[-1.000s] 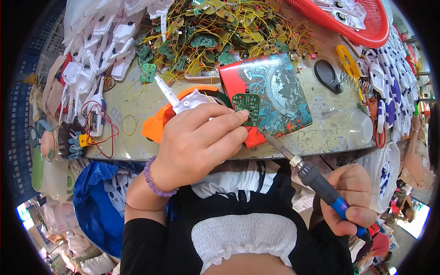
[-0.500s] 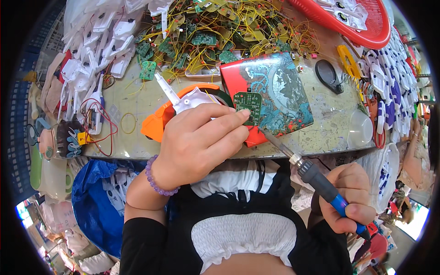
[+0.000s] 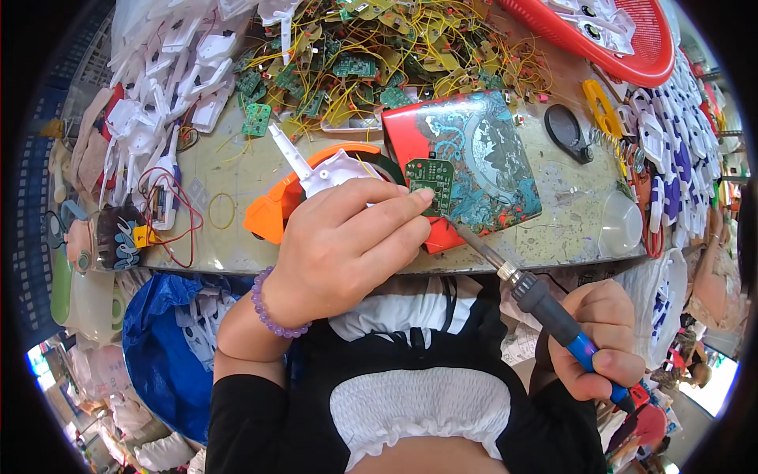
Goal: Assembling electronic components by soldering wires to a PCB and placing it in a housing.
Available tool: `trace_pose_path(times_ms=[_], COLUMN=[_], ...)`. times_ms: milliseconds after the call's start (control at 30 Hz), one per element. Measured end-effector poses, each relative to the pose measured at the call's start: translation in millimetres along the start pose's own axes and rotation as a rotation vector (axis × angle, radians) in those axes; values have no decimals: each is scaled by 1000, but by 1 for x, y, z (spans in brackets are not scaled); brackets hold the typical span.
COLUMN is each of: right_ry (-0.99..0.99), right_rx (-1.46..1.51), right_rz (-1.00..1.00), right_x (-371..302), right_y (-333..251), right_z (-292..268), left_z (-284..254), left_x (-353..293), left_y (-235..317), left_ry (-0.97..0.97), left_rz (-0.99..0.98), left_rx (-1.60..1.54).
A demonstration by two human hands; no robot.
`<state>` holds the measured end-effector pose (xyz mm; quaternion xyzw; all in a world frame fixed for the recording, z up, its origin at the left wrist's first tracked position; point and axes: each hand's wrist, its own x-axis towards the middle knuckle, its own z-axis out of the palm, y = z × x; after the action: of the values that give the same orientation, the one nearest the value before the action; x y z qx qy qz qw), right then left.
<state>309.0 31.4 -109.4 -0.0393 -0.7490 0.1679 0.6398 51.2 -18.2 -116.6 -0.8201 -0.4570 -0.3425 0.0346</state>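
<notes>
Between the thumb and fingers of my left hand (image 3: 351, 237) is a green circuit board (image 3: 433, 175), held over the near left part of a red box with a blue-patterned top (image 3: 493, 158). My right hand (image 3: 596, 340) grips a soldering iron (image 3: 545, 304) by its blue and black handle. The iron's tip reaches the lower right corner of the board; whether it touches cannot be made out. Beyond my left hand lie a white plastic housing (image 3: 335, 170) and an orange tape dispenser-like piece (image 3: 272, 212), both partly hidden by the hand.
A heap of circuit boards with yellow wires (image 3: 379, 63) covers the far middle. White plastic housings (image 3: 142, 126) pile up at left, white-purple ones (image 3: 671, 158) at right. A red basket (image 3: 647, 67) stands far right. A translucent cup (image 3: 620, 225) sits near the table edge; a blue bag (image 3: 162, 355) hangs below.
Almost nothing differs. The whole view has shifted very slightly, and both hands keep the same hold on the board and the iron.
</notes>
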Motion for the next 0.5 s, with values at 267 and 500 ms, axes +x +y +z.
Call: trace_pose_path(times_ms=[267, 500], right_ry=[4, 17], right_rx=[-17, -18], right_rz=[-19, -42], right_x=[-2, -3], right_y=[2, 3], right_z=[0, 2], left_z=[-2, 0], left_x=[2, 2], left_y=[2, 0], left_ry=[-22, -2], left_rz=[-22, -15], left_rx=[-19, -23])
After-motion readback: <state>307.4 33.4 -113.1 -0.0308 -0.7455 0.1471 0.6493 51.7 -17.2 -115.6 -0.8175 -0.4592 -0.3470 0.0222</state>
